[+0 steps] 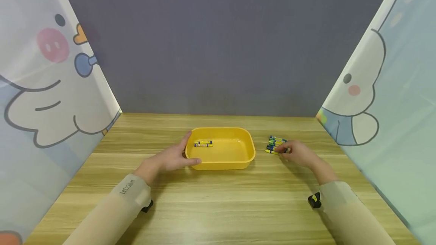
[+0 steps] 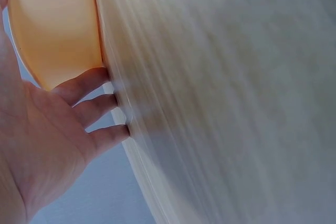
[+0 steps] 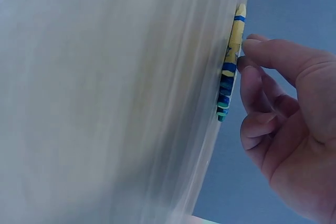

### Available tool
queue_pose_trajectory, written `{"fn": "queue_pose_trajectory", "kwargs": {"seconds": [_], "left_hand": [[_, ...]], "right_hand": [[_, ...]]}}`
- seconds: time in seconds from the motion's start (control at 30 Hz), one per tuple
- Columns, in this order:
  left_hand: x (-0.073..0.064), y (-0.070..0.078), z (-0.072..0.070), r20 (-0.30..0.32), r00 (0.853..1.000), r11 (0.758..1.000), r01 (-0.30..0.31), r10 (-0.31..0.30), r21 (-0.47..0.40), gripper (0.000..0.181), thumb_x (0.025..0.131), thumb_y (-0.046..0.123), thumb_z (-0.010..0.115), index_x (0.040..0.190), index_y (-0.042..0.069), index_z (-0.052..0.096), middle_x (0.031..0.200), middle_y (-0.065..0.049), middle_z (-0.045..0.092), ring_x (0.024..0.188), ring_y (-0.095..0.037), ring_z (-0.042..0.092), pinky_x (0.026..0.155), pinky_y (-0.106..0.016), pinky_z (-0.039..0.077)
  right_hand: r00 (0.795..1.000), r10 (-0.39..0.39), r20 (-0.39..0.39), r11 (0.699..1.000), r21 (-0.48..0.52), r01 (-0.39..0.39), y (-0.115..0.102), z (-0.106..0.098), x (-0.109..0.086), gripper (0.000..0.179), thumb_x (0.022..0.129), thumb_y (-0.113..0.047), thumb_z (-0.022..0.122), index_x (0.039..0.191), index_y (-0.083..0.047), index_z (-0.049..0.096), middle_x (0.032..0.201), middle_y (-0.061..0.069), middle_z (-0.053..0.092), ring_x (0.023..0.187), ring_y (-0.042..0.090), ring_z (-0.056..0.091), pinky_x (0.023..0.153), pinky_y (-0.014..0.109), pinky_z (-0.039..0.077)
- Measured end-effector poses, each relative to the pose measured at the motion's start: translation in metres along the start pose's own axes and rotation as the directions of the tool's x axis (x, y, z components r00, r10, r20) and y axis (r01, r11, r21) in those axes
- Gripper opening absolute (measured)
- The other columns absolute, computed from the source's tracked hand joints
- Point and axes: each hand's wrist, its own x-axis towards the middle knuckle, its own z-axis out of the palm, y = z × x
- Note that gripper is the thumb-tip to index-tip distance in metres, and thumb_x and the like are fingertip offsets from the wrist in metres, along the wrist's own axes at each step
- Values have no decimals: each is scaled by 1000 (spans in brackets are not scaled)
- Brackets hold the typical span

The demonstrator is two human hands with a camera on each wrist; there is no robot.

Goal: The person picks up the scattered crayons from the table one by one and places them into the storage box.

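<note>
A shallow yellow plastic box (image 1: 218,166) stands on the wooden table. My left hand (image 1: 175,156) holds its left end, the thumb along the front rim and the fingers around the outer wall. In the left wrist view, the fingertips (image 2: 122,130) reach down to the tabletop beside the box (image 2: 55,24). Two yellow crayons with blue bands (image 1: 203,145) lie inside at the left. My right hand (image 1: 299,154) is over a small group of crayons (image 1: 275,141) right of the box. Its thumb and forefinger are right at the nearest yellow crayon (image 3: 234,45); other fingers are bent.
The wood-grain table (image 1: 218,203) runs back to a grey panel (image 1: 218,48). Printed cartoon curtains hang at the left (image 1: 51,86) and right (image 1: 391,105). Between the box and the crayon group there is a short gap.
</note>
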Motion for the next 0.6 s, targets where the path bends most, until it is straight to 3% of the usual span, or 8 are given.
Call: {"fn": "queue_pose_trajectory", "kwargs": {"seconds": [0.3,0.6], "left_hand": [[1,-2,1,6,1000,1000,10,-10,7,129,93,79,69,178,24,-11,174,-30,35,154,-49,49,127,-65,38],[2,-3,0,8,999,999,36,-36,12,129,92,81,69,177,28,-13,172,-29,40,151,-45,53,126,-63,41]], "right_hand": [[1000,-19,3,999,-36,19,3,4,0,21,95,-7,80,115,-5,84,98,3,77,83,11,59,71,29,49],[999,-38,-20,995,-98,36,-1,5,0,21,94,-6,79,114,-9,84,100,3,78,94,18,69,83,42,56]]}}
